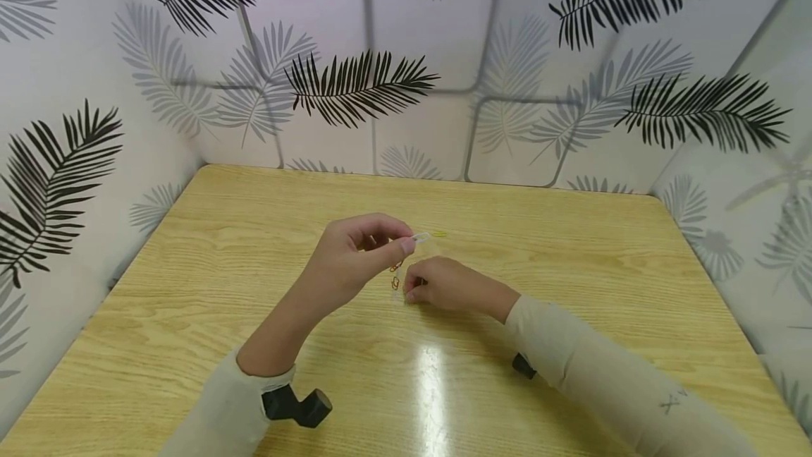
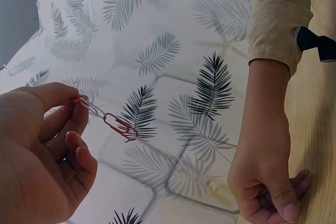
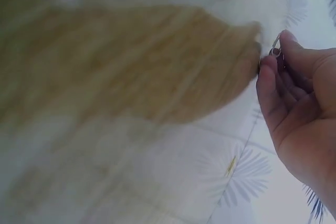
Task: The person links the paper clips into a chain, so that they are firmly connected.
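Note:
My left hand [image 1: 361,252] is raised over the table and pinches one end of a short chain of linked paper clips between thumb and forefinger. A white paper clip [image 1: 421,237] shows at its fingertips. Below hang orange-red paper clips [image 1: 395,283] and pale ones; in the left wrist view a red paper clip [image 2: 119,125] links to a white one [image 2: 93,107]. Just right of the chain's lower end, my right hand [image 1: 453,286] has curled fingers and pinches a pale paper clip [image 3: 276,48]. Whether that clip joins the chain is unclear.
A thin yellow clip-like piece [image 1: 439,234] appears just beyond the left fingertips; I cannot tell whether it touches the white clip. The wood-grain table [image 1: 254,217] is bordered by a leaf-patterned wall covering [image 1: 431,125] at the back and sides.

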The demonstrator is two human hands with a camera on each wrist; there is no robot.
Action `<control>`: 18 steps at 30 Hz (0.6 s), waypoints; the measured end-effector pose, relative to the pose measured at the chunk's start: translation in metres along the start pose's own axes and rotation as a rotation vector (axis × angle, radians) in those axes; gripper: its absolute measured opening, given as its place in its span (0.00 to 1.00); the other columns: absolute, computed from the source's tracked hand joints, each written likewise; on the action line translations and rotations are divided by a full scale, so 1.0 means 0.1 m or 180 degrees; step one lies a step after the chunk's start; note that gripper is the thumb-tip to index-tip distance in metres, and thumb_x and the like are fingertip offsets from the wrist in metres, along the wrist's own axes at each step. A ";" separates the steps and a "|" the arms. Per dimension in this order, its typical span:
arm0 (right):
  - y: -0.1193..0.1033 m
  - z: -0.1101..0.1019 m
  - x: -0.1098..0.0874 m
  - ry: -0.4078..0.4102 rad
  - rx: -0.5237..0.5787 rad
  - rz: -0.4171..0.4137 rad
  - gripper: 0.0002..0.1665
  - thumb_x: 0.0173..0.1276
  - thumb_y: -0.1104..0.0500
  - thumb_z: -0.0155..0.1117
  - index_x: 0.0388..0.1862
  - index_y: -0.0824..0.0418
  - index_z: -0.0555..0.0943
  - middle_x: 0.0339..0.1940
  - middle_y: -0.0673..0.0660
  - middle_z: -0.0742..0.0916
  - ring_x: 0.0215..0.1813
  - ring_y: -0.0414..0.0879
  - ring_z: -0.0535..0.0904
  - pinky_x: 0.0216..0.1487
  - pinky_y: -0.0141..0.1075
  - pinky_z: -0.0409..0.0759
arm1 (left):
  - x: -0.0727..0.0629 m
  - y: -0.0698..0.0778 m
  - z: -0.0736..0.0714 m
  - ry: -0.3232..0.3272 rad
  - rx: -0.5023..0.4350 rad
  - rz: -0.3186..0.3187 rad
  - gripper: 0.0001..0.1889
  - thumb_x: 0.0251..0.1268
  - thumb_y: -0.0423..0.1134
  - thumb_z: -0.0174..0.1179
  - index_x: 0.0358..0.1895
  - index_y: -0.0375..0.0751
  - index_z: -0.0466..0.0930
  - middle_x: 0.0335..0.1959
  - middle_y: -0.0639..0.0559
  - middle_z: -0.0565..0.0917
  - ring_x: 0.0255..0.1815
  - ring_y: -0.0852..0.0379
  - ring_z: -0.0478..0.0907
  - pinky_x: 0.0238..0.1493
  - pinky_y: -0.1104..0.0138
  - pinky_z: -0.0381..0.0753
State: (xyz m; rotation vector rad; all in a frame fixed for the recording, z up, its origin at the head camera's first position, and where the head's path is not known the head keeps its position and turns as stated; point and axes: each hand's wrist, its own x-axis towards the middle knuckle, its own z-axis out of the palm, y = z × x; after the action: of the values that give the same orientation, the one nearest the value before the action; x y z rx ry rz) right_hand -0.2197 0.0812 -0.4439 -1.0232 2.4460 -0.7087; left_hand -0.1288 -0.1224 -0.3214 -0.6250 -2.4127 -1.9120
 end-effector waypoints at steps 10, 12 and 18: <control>0.11 -0.16 -0.19 0.0501 0.1000 -0.0068 0.12 0.78 0.64 0.57 0.53 0.66 0.83 0.35 0.62 0.85 0.29 0.43 0.80 0.35 0.36 0.83 | 0.01 -0.01 0.01 -0.0022 0.0043 -0.0023 0.07 0.70 0.40 0.63 0.44 0.43 0.86 0.29 0.44 0.80 0.27 0.52 0.71 0.24 0.68 0.65; 0.10 -0.19 -0.25 0.0601 0.1184 -0.0007 0.13 0.77 0.63 0.57 0.53 0.67 0.83 0.34 0.64 0.86 0.30 0.45 0.82 0.36 0.39 0.85 | 0.01 -0.01 0.02 -0.0027 0.0031 -0.0037 0.06 0.70 0.40 0.63 0.43 0.44 0.86 0.29 0.44 0.80 0.27 0.52 0.71 0.24 0.67 0.66; -0.04 -0.29 -0.44 0.0841 0.1741 0.0171 0.13 0.75 0.61 0.61 0.52 0.67 0.84 0.35 0.68 0.87 0.31 0.49 0.85 0.40 0.49 0.86 | 0.02 -0.03 0.02 -0.0050 0.0018 -0.0032 0.05 0.70 0.41 0.63 0.43 0.47 0.86 0.28 0.50 0.79 0.26 0.53 0.69 0.23 0.67 0.63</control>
State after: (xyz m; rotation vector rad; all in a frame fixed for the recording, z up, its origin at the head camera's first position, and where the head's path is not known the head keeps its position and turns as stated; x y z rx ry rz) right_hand -0.2043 0.1201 -0.4118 -0.6770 2.2627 -1.4673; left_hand -0.1307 -0.1204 -0.3240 -0.6311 -2.4344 -1.9104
